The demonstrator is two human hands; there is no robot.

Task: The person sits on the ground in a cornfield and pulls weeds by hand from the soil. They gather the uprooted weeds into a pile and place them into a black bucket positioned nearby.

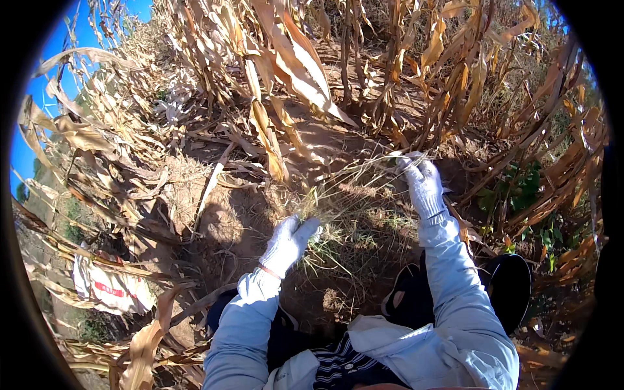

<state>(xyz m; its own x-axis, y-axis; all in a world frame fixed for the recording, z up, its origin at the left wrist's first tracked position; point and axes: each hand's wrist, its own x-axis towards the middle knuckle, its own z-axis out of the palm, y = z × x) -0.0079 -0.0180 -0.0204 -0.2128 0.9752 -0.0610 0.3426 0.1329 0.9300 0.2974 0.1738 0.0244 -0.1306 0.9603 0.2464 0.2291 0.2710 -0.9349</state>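
Both my hands wear white knit gloves. My right hand [423, 187] is raised to the right, its fingers closed on the thin ends of some dry grass [361, 173]. The pale stems stretch from there down to the left. At their lower end my left hand [287, 244] is curled against the bunch, the thumb lying beside the fingers; some of its fingertips are hidden by grass. Beneath and between the hands, a patch of green and straw-coloured grass [348, 244] lies on brown soil.
Dry corn stalks [257, 84] stand ahead and to both sides, with fallen leaves around them. A white sack with a red mark [112, 286] lies at the left. Close to my right arm is a dark round object [510, 292]. Green leafy plants [523, 185] grow at the right.
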